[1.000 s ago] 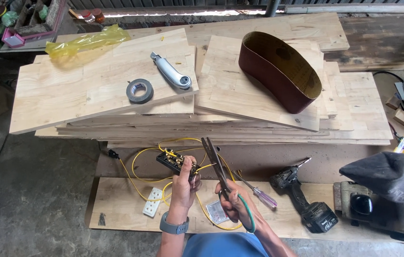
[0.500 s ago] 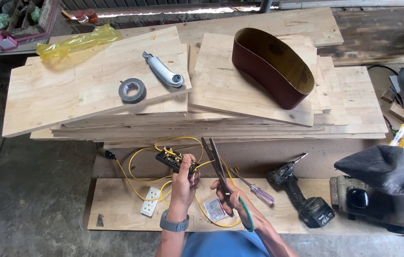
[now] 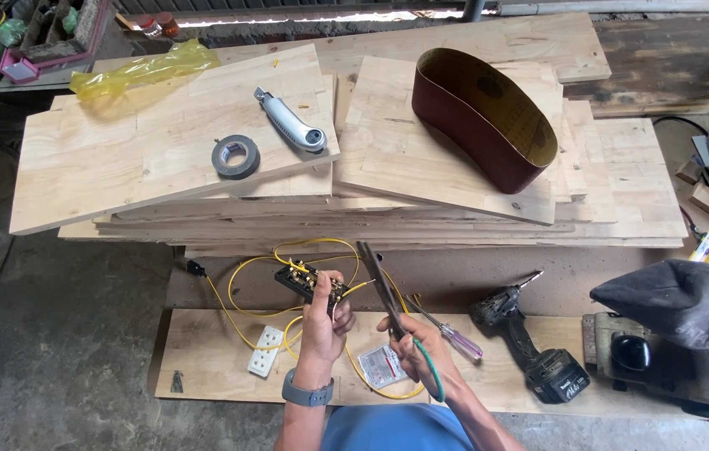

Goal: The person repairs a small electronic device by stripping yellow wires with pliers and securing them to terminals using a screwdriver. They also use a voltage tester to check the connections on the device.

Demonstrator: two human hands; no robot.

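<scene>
My left hand [image 3: 323,319] grips a small black electrical block [image 3: 311,283] with brass terminals, from which yellow wire [image 3: 237,317] loops down over a low plank. My right hand [image 3: 419,344] holds long-nosed pliers [image 3: 383,291] with green handles, the closed jaws pointing up beside the block. A white socket [image 3: 265,350] lies on the plank left of my left wrist. A small clear packet [image 3: 382,365] lies between my forearms.
A stack of wooden boards [image 3: 162,159] fills the top, carrying a grey tape roll [image 3: 235,156], a utility knife [image 3: 290,121], a sanding belt loop [image 3: 483,117] and a yellow bag [image 3: 144,70]. A screwdriver [image 3: 453,334], cordless drill [image 3: 524,337] and cloth-covered sander [image 3: 671,334] lie right.
The view has shifted slightly; both hands keep the block and pliers in nearly the same pose, with the pliers tilted a little closer to the block.
</scene>
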